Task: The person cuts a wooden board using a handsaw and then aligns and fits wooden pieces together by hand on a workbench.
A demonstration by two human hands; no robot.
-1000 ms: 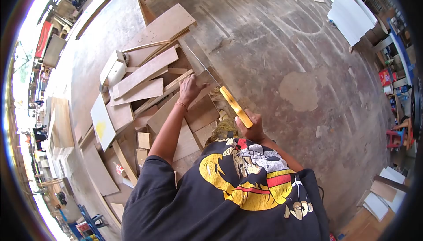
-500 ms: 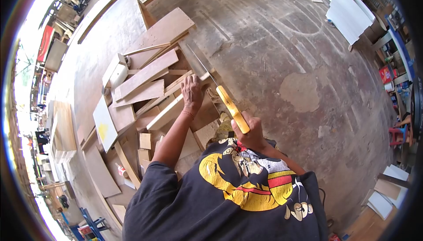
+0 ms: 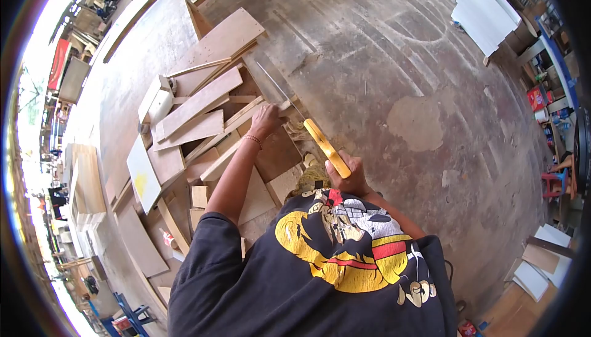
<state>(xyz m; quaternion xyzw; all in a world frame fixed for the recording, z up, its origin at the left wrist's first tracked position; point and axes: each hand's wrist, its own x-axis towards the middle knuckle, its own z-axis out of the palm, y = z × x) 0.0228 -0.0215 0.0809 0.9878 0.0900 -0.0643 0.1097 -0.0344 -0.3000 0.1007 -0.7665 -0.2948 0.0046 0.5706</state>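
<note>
My right hand [image 3: 349, 176] is closed round the yellow handle of a handsaw [image 3: 321, 142]. The saw's thin blade points up and left, edge-on to the view, and passes beside the end of a wooden strip [image 3: 229, 150]. My left hand [image 3: 266, 120] is closed on that strip near its far end. Around and under the strip lie loose boards, among them a long plank [image 3: 200, 103] and a white panel with a yellow stain [image 3: 143, 174].
Wide boards [image 3: 225, 41] lie beyond the pile. A stack of light timber [image 3: 87, 183] stands at the left. White sheets [image 3: 486, 17] lean at the upper right, near shelving. Concrete floor [image 3: 369, 78] stretches to the right.
My left hand has gone from loosely spread fingers to a grip on the wooden strip, which has been raised and tilted. The saw stays in my right hand and has moved little.
</note>
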